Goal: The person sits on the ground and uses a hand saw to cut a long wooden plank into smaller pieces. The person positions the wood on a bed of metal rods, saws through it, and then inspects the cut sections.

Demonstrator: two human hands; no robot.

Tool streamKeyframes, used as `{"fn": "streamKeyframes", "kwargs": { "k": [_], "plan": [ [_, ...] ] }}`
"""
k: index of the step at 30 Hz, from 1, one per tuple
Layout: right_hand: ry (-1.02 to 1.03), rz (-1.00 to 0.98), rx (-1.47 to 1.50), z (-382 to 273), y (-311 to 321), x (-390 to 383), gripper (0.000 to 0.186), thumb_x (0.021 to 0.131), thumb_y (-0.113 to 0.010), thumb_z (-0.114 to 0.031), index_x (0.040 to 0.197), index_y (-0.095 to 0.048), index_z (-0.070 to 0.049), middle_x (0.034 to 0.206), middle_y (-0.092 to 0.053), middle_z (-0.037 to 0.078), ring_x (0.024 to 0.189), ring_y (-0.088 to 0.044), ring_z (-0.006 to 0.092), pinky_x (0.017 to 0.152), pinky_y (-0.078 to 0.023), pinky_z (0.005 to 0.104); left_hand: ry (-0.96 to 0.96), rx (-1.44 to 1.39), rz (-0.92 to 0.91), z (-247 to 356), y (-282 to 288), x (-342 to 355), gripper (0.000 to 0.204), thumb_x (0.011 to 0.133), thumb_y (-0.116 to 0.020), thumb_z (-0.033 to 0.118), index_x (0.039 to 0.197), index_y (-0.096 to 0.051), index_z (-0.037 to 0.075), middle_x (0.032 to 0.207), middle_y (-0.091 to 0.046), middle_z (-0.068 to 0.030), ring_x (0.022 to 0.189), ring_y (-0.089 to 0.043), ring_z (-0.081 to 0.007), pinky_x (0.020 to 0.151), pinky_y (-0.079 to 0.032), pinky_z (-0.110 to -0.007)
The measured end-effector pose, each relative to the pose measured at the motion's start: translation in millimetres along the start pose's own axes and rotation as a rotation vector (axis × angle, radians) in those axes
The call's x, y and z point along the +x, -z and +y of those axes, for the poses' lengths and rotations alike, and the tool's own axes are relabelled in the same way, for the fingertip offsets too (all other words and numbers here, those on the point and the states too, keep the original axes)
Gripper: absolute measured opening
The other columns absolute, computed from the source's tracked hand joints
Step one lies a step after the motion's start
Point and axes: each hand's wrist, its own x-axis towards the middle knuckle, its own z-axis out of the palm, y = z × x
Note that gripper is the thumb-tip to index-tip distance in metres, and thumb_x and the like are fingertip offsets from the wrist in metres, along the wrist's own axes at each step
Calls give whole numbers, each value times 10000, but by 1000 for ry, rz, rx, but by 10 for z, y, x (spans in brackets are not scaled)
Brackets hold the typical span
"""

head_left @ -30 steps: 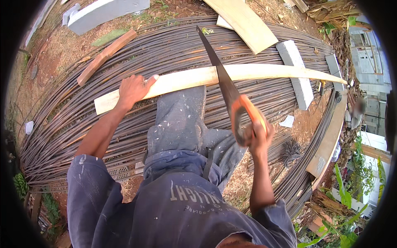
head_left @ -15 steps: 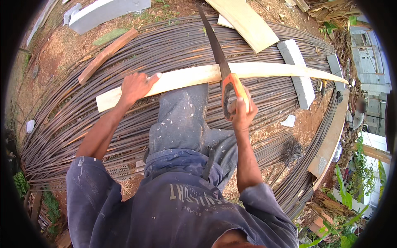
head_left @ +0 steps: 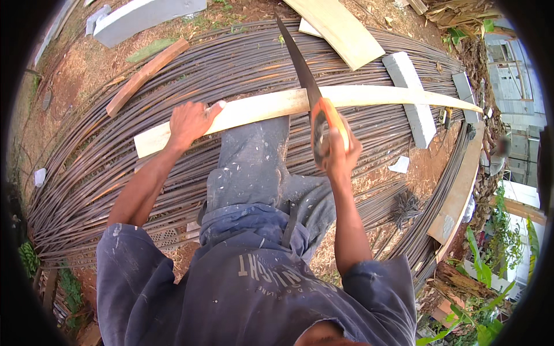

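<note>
A long pale wooden board (head_left: 259,111) runs across in front of me, and my bent knee is under its left half. My left hand (head_left: 190,124) is closed over the board near its left end, the thumb lying along the top face. In my right hand (head_left: 345,151) is the orange handle of a handsaw (head_left: 301,66). Its dark blade crosses the board just right of my knee, with the tip pointing away. A cut line shows where the blade meets the wood. The fingers of my right hand are partly hidden behind the handle.
Long bundled steel rods (head_left: 231,63) cover the ground beneath. The board's right part rests across a grey concrete block (head_left: 412,98). Another wide plank (head_left: 340,32) lies beyond, a reddish wood piece (head_left: 147,75) at left, and a large grey block (head_left: 144,20) at far left.
The saw handle and my right hand have shifted slightly toward me and to the right. My left hand stays on the board, and the view has moved a little.
</note>
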Motion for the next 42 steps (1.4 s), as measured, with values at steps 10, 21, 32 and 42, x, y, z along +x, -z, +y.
{"fn": "streamKeyframes", "kwargs": {
  "k": [10,21,32,42],
  "plan": [
    [56,13,-302,-191,1172,-1942,640,885,-524,-451,1190,-581,110,775,-630,86,661,-583,107,580,-451,253,32,20,-34,-430,-19,-4,838,882,-382,705,641,-651,-52,727,-629,-308,783,-639,-432,703,-488,-515],
    [-128,-85,-135,-291,510,-678,518,885,-574,-318,1248,-582,52,874,-636,74,748,-565,106,660,-448,258,-31,20,71,-381,-190,39,886,882,-341,729,638,-636,-69,716,-619,-313,744,-623,-457,708,-484,-529],
    [191,43,-36,378,48,-103,485,919,-544,-308,1247,-568,49,578,-515,-10,511,-478,75,467,-378,243,-72,-27,110,-269,-228,114,878,890,-344,716,693,-640,-87,779,-619,-329,822,-616,-468,753,-474,-531],
    [93,82,-43,394,858,-1519,576,894,-563,-370,1191,-549,123,596,-531,2,481,-457,70,454,-362,231,-23,-29,-128,-90,136,-34,874,888,-345,718,637,-606,-78,739,-612,-309,779,-614,-446,729,-466,-524]
  ]
}}
